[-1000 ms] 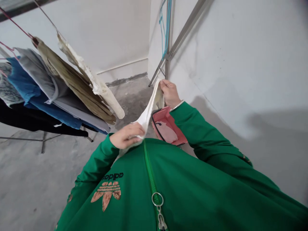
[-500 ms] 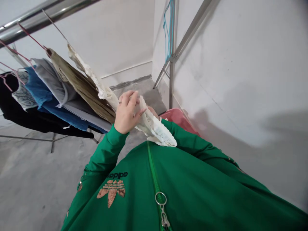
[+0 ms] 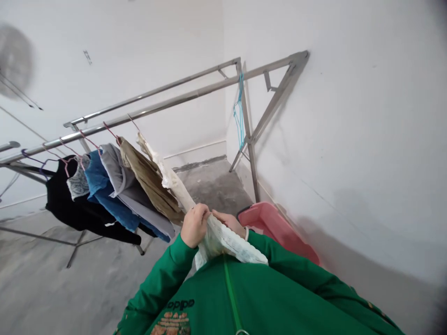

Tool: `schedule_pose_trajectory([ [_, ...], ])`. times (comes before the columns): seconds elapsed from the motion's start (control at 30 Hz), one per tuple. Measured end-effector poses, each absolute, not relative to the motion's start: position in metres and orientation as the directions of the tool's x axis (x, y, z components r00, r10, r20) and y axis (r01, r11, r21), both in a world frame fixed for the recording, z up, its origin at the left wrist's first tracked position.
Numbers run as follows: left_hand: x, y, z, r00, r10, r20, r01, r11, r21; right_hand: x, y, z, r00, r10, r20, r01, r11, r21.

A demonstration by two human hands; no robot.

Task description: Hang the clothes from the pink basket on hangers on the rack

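A white lace-edged garment (image 3: 230,242) hangs from a hanger on the metal rail and stretches down toward my chest. My left hand (image 3: 195,225) is closed on its edge, with a ring on one finger. Across the cloth, my right hand (image 3: 229,222) pinches the same edge, its fingertips close to the left hand's. Part of the right hand is hidden behind the lace. Nearest on the rail hang olive-brown trousers (image 3: 150,179), just left of the white garment.
The metal drying rack (image 3: 167,104) also carries a grey garment (image 3: 117,167), a blue garment (image 3: 99,177) and a black top (image 3: 63,190). Blue hangers (image 3: 239,116) dangle at its right end. A pink basket (image 3: 279,230) stands by the right wall. A blurred fan (image 3: 16,60) shows at upper left.
The view has tilted up, bringing more of the rack and basket into sight. My left hand has gone from loosely spread fingers to a closed grip on the white garment, beside my right hand.
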State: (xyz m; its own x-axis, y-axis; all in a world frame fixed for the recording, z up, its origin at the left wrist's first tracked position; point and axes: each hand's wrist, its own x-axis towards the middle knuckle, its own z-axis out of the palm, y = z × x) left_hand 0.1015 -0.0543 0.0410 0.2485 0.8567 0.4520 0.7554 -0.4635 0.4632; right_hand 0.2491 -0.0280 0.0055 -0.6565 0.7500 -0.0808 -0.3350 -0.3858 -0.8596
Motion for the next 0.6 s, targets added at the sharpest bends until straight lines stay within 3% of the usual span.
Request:
schedule_pose_trajectory([
  [0.07,0.100,-0.055,0.043,0.159,0.874,0.460,0.762,-0.405,0.505,0.258,-0.031,0.009,-0.694,0.714,-0.087,-0.324,-0.419,-0.848],
  [0.17,0.095,-0.055,0.050,0.133,0.889,0.438,0.745,-0.381,0.547,0.271,-0.028,0.004,-0.656,0.754,0.040,-0.067,-0.005,-0.998],
  [0.27,0.089,-0.055,0.053,0.221,0.906,0.361,0.712,-0.403,0.575,0.282,-0.016,-0.004,-0.642,0.757,0.121,0.170,0.294,-0.941],
  [0.43,0.076,-0.052,0.047,0.308,0.938,0.158,0.768,-0.344,0.540,0.294,0.009,0.005,-0.690,0.691,0.216,0.145,0.425,-0.893],
  [0.5,0.073,-0.047,0.043,0.242,0.964,0.110,0.832,-0.264,0.488,0.293,0.015,0.014,-0.657,0.704,0.270,0.163,0.482,-0.861],
  [0.6,0.070,-0.037,0.037,0.048,0.987,0.152,0.889,-0.111,0.444,0.284,0.022,0.023,-0.667,0.655,0.355,0.165,0.594,-0.787],
])
